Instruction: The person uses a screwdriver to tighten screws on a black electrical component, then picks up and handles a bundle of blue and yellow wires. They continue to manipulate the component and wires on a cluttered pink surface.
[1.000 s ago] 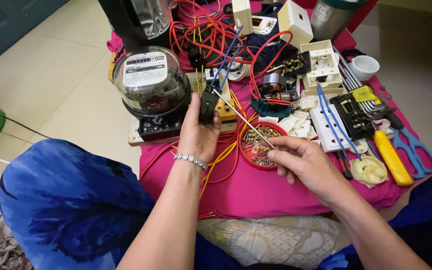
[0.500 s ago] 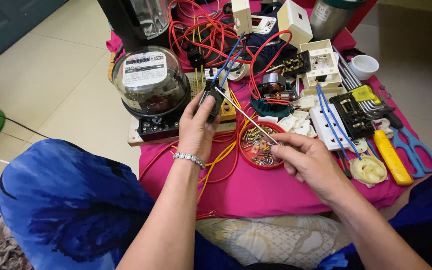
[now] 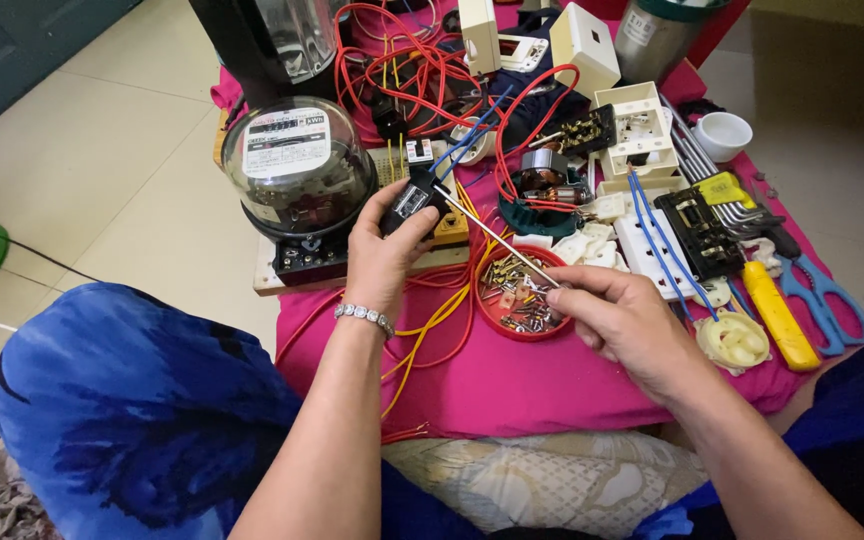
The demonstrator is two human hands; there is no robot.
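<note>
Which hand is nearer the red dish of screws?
Right. The right hand sits at the red dish's right rim; the left hand is up-left, apart, holding a black breaker.

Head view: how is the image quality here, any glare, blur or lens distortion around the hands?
Head view: even, soft indoor light with faint shadows; both the left hand on the small black part and the right hand holding the thin screwdriver look sharp; window glare shows on the meter's glass dome; wide-angle stretching bends the blue sleeve and floor tiles toward the edges.
</note>
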